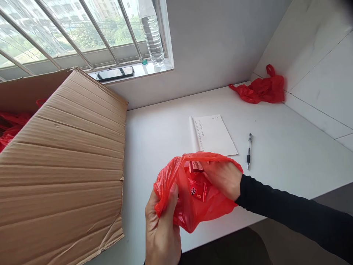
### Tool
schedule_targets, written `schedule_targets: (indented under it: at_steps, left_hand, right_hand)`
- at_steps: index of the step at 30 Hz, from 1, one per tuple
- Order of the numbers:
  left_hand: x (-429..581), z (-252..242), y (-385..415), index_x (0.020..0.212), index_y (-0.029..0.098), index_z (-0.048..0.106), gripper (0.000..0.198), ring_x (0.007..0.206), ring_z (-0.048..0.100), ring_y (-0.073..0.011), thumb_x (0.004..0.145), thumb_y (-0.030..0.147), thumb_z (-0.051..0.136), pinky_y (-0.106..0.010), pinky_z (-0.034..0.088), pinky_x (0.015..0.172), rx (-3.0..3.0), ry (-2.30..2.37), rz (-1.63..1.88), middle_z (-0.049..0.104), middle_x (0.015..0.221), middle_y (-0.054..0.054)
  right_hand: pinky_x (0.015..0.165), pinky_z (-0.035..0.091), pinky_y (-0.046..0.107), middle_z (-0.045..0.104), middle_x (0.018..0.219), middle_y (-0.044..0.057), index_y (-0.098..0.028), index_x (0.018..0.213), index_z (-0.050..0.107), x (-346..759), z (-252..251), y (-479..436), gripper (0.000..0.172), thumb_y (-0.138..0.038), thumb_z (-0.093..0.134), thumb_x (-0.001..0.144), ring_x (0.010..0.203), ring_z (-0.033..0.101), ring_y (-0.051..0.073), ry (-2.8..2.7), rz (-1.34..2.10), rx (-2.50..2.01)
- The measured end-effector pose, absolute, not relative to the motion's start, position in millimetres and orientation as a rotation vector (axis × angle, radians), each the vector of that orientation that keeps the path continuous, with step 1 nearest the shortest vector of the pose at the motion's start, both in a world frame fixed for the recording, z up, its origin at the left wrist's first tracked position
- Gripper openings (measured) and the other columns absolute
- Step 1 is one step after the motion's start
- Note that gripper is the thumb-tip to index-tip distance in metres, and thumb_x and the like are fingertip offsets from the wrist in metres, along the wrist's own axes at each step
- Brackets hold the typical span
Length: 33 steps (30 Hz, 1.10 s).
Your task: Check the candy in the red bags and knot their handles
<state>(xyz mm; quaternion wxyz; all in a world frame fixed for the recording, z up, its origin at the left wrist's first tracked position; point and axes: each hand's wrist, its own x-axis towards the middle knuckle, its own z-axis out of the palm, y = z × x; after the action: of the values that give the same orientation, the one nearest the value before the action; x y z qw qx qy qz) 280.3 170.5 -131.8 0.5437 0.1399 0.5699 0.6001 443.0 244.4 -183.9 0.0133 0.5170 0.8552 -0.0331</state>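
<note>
A red plastic bag is held with its mouth spread over the front of the white table. My left hand grips its left side, thumb pressed over the rim. Through the opening my right hand reaches inside, its fingers hidden by the bag and its contents. Within the bag lies a small red wrapped packet with dark lettering. Near my right fingertips is a dark red packet with pale print; whether they hold it is unclear.
An open notebook lies behind the bag, with a pen to its right. A cardboard box fills the left side. Another red bag sits in the far corner. On the windowsill are a phone and a water bottle.
</note>
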Motion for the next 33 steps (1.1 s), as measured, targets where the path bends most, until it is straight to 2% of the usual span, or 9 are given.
schedule_targets:
  at_steps: [4,9,12,16,20,23,24,28,33]
  left_hand:
    - [278.7,-131.1,172.0,0.074,0.021,0.074,0.026,0.056,0.059,-0.0097,0.064,0.039,0.09,-0.015,0.05,0.05,0.385,1.349,1.458,0.064,0.067,0.002]
    - [275.5,-129.4,169.7,0.086,0.025,0.077,0.029,0.065,0.068,-0.0161,0.065,0.041,0.089,-0.023,0.057,0.06,0.415,1.317,1.468,0.074,0.082,-0.001]
    - [272.8,-131.6,167.9,0.086,0.024,0.077,0.028,0.071,0.071,-0.0183,0.067,0.041,0.088,-0.024,0.059,0.064,0.403,1.336,1.466,0.076,0.084,-0.002]
    - [273.1,-133.4,168.6,0.088,0.023,0.076,0.036,0.076,0.073,-0.0195,0.059,0.037,0.092,-0.021,0.058,0.06,0.348,1.368,1.461,0.076,0.087,-0.002]
    - [276.4,-130.6,171.6,0.081,0.022,0.075,0.037,0.068,0.07,-0.0167,0.054,0.04,0.094,-0.02,0.057,0.059,0.34,1.385,1.484,0.074,0.079,-0.001]
    - [276.8,-129.7,171.4,0.078,0.022,0.075,0.03,0.062,0.066,-0.014,0.059,0.039,0.091,-0.019,0.055,0.056,0.388,1.363,1.478,0.072,0.075,0.0]
    - [276.5,-129.9,170.9,0.078,0.023,0.075,0.028,0.061,0.065,-0.0134,0.06,0.037,0.091,-0.018,0.055,0.055,0.397,1.358,1.473,0.071,0.074,0.0]
    - [276.6,-132.8,168.7,0.077,0.023,0.075,0.028,0.057,0.061,-0.0116,0.06,0.039,0.091,-0.018,0.054,0.054,0.399,1.357,1.486,0.068,0.071,0.001]
    - [282.1,-137.4,170.3,0.073,0.023,0.074,0.029,0.058,0.06,-0.0102,0.061,0.043,0.091,-0.017,0.055,0.056,0.361,1.331,1.484,0.066,0.069,0.001]
  right_hand:
    - [0.054,0.036,0.027,0.066,0.081,0.001,-0.019,0.095,0.058,442.2,-173.9,243.5,0.017,-0.006,0.049,0.089,0.065,0.058,0.015,2.74,-0.165,1.648]
    - [0.056,0.038,0.028,0.069,0.096,0.002,-0.021,0.118,0.055,437.5,-163.2,236.3,0.038,-0.01,0.058,0.082,0.077,0.062,0.018,2.838,-0.338,1.626]
    - [0.055,0.037,0.03,0.069,0.089,0.004,-0.019,0.109,0.059,434.3,-171.0,232.4,0.034,-0.006,0.059,0.078,0.074,0.063,0.02,2.696,-0.297,1.543]
    - [0.054,0.035,0.03,0.069,0.082,0.004,-0.019,0.108,0.061,434.3,-183.1,229.3,0.032,-0.006,0.06,0.079,0.073,0.063,0.021,2.662,-0.305,1.437]
    - [0.05,0.03,0.03,0.068,0.078,0.001,-0.02,0.094,0.063,437.5,-181.3,229.6,0.023,-0.003,0.057,0.079,0.066,0.061,0.018,2.653,-0.315,1.397]
    - [0.05,0.027,0.03,0.069,0.084,0.004,-0.018,0.106,0.063,440.3,-174.8,230.9,0.035,0.001,0.054,0.078,0.07,0.063,0.02,2.638,-0.27,1.412]
    - [0.05,0.027,0.03,0.069,0.083,0.003,-0.018,0.104,0.063,441.6,-172.3,231.4,0.033,0.0,0.055,0.078,0.069,0.062,0.019,2.64,-0.282,1.393]
    - [0.047,0.025,0.028,0.065,0.073,0.0,-0.019,0.084,0.061,449.1,-164.6,234.7,0.021,0.0,0.056,0.077,0.06,0.057,0.015,2.611,-0.279,1.401]
    - [0.049,0.024,0.03,0.065,0.074,0.004,-0.013,0.102,0.063,458.8,-172.0,244.2,0.032,0.002,0.057,0.074,0.061,0.057,0.019,2.554,-0.142,1.521]
